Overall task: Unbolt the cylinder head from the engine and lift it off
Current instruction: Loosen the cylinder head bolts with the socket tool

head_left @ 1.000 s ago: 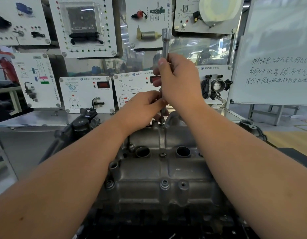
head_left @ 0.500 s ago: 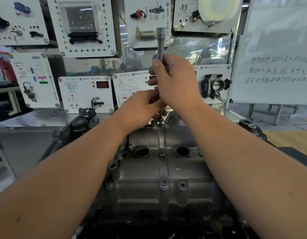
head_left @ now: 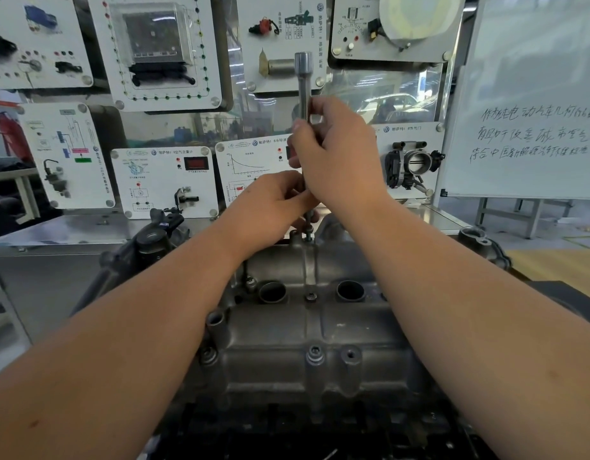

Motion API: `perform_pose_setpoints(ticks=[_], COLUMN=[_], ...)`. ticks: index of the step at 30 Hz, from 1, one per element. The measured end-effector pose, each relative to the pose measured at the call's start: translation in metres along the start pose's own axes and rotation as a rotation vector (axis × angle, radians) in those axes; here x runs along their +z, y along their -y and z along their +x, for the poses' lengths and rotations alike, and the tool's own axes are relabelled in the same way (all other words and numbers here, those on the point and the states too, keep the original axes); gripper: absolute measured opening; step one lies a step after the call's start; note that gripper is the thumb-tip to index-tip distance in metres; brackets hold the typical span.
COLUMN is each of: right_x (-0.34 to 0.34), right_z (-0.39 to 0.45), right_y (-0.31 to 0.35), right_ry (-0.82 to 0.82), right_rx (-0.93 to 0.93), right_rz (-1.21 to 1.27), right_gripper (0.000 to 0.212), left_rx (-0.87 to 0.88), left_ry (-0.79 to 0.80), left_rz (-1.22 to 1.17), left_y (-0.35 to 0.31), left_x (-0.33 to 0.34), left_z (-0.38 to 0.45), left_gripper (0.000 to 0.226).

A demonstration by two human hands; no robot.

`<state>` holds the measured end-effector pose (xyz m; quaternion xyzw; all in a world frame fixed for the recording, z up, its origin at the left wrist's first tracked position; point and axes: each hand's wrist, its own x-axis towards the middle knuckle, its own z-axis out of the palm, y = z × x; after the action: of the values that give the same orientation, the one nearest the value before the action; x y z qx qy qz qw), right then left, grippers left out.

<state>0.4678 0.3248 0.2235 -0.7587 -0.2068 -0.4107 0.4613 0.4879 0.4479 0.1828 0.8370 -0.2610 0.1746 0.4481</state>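
Observation:
The grey cast cylinder head [head_left: 307,330] lies in front of me, with two round plug wells and several bolts along its middle line. A long steel socket extension [head_left: 303,81] stands upright over a bolt [head_left: 309,237] at the head's far edge. My right hand [head_left: 336,161] grips the upper shaft of the tool. My left hand [head_left: 273,204] holds the shaft lower down, just above the bolt. The tool's tip is partly hidden by my fingers.
White training panels [head_left: 161,180] with car parts cover the wall behind the engine. A whiteboard [head_left: 532,101] with handwriting stands at the right. A throttle body [head_left: 413,164] hangs on a panel. A black part [head_left: 154,240] sits left of the head.
The tool and both hands have shifted slightly left and the shaft stands a little higher above my right hand. Both grips stay the same.

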Motion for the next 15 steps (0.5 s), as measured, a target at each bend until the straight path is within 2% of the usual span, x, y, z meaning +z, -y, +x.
perform_pose_setpoints(ticks=[2,7,11,15], right_x=[-0.0015,-0.0021,-0.002,-0.0019], right_z=[-0.0024,-0.0001,0.0025,-0.0019], right_y=[0.001,-0.0002,-0.0008,-0.0004], right_ry=[-0.01,-0.04,-0.019,-0.04], right_rx=[-0.018,-0.023,0.001,-0.031], right_rz=[-0.005,-0.023,-0.032,0.023], right_gripper=[0.033,0.023,0.023,0.03], left_rx=[0.007,-0.025,-0.013,0.026], left_ry=[-0.011,-0.006,0.028,0.014], left_rz=[0.004,0.019,0.026,0.076], left_y=[-0.0008,-0.001,-0.0009,-0.0006], left_x=[0.0001,0.0026,0.0013,-0.0007], left_z=[0.0001,-0.0004,-0.0008,-0.0006], left_gripper=[0.026,0.026,0.018,0.028])
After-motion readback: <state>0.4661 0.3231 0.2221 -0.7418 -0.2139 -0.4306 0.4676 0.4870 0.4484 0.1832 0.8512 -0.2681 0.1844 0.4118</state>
